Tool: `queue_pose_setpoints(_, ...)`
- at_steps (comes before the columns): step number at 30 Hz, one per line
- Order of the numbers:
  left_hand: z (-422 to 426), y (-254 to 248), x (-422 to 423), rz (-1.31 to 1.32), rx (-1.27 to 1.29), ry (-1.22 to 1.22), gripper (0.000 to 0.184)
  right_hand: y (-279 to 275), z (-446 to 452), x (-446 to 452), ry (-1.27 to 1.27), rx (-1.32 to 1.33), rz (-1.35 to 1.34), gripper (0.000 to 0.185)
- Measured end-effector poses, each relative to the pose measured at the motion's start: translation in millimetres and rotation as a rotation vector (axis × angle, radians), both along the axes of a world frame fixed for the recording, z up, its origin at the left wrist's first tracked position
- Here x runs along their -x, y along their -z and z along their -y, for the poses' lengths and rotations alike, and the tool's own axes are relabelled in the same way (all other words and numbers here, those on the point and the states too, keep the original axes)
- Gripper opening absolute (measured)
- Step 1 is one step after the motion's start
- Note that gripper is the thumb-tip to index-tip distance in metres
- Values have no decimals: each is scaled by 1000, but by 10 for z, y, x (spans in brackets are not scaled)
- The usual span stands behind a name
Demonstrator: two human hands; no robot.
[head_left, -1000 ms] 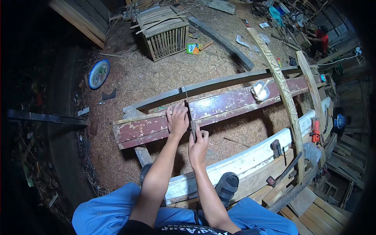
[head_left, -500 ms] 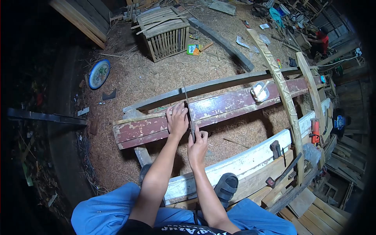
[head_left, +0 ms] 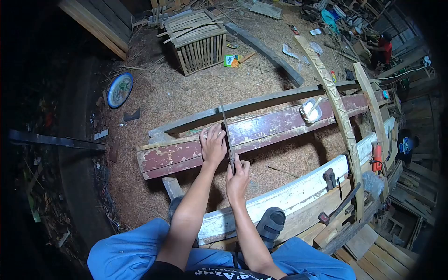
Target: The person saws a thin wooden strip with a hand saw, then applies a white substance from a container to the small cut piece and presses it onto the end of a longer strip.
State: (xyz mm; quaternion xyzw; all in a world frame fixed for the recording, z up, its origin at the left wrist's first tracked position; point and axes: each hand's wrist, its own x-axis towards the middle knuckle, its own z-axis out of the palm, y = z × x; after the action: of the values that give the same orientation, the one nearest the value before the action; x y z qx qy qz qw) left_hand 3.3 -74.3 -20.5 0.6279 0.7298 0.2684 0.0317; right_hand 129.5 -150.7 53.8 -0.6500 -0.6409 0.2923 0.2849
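Observation:
A long dark-red painted board (head_left: 182,157) with peeling paint lies across the work area. My left hand (head_left: 214,145) presses on top of it, fingers apart and lying over the surface. Just right of those fingers stands a handsaw (head_left: 224,116), its thin blade seen nearly edge-on and crossing the board. My right hand (head_left: 238,179) is closed around the saw's handle at the near edge. A pale narrow wood strip (head_left: 170,142) runs along the board's far edge to the left of my left hand. The contact of blade and wood is too small to make out.
A white-painted plank (head_left: 280,179) lies nearer my feet. Curved timbers (head_left: 333,98) cross at right. On the board sits a tub of white material (head_left: 310,112). A slatted crate (head_left: 198,46) and a basin (head_left: 120,89) lie beyond. A person in red (head_left: 385,49) is far right.
The whole view has shifted slightly right and down. Both hands and the saw keep almost the same places on the board; any stroke of the saw is very small.

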Motion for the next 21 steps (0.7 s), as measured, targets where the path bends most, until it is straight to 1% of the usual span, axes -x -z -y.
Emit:
queue_pose_setpoints(6, 9, 20, 9, -20, 13, 1, 29, 79, 33, -14, -7, -31, 31, 52)
queue_pose_setpoints(9, -9, 19, 4, -11, 7, -6, 29, 67, 29, 4, 2, -53, -6, 52)
queue_pose_setpoints(14, 3, 64, 12, -20, 6, -3, 30, 72, -29, -13, -12, -11, 22, 51)
queue_pose_setpoints(18, -12, 31, 22, -16, 42, -7, 33, -45, -105, 28, 6, 43, 62, 48)
queue_pose_setpoints(21, 12, 51, 2, -17, 38, -2, 33, -25, -114, 8, -3, -3, 27, 48)
